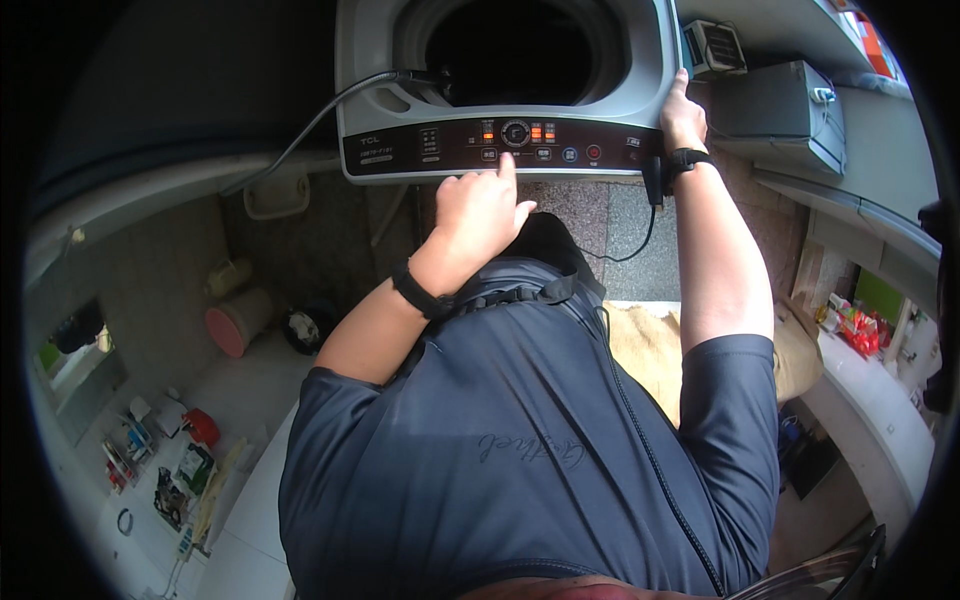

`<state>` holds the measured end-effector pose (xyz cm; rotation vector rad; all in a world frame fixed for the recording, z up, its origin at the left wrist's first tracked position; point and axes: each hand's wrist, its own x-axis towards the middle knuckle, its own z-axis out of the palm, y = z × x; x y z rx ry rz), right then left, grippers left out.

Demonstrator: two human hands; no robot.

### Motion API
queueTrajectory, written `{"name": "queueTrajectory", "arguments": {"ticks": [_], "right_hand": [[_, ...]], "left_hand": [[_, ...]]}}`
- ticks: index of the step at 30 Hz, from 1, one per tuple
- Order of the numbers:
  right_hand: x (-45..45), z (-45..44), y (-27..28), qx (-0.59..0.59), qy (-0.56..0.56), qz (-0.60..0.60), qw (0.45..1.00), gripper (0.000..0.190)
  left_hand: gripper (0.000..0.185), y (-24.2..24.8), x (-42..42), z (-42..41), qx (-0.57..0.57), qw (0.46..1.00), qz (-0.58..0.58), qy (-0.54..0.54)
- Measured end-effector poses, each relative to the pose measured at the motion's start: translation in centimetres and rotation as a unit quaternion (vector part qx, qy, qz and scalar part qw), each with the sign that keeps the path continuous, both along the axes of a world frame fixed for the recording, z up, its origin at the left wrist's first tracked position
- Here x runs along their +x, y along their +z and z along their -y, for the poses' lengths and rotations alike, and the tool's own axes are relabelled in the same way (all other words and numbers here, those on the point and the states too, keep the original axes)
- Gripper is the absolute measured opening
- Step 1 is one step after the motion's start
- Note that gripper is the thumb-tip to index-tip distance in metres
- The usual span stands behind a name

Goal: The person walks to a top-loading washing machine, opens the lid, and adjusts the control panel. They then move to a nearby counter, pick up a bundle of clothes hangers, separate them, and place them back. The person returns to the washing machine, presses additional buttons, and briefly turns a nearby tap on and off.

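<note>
A TCL top-loading washing machine (367, 45) stands before me, its round drum opening (510, 52) dark inside. Along its near edge runs a dark control panel (412, 150) with several orange lights lit. My left hand (480, 202) holds nothing; its index finger points onto the panel's lower edge between two buttons, the thumb is spread, and the other fingers are curled. Whether the fingertip presses anything cannot be seen. My right hand (684, 116) rests at the machine's right edge, one digit along the rim, its other fingers partly hidden. A grey hose (330, 109) reaches over the left rim to the drum.
A black plug-like device (653, 182) hangs at the panel's right end, its cable (645, 244) looping below. A grey cabinet (780, 112) stands to the right. At left are a white basin (277, 196) and a pink-ended bucket (229, 330). Tan cloth (645, 345) lies beside me.
</note>
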<state>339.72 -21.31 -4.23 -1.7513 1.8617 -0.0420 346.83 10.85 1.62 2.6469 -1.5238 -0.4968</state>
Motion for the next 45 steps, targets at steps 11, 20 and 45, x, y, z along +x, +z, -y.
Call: {"name": "queueTrajectory", "arguments": {"ticks": [11, 20, 45], "right_hand": [[0.1, -0.2, 0.4, 0.005, -0.004, -0.003, 1.000, 0.095], [0.1, -0.4, 0.5, 0.005, -0.005, 0.007, 1.000, 0.096], [0.1, -0.5, 0.9, 0.022, -0.007, 0.013, 1.000, 0.096]], "left_hand": [[0.076, -1.0, -1.8, 3.2, -0.043, 0.995, -0.029, -0.085], [0.078, -0.6, -1.9, 3.8, -0.019, 0.996, -0.033, -0.077], [0.068, -1.0, -3.5, 6.6, 0.078, 0.984, 0.091, -0.132]]}}
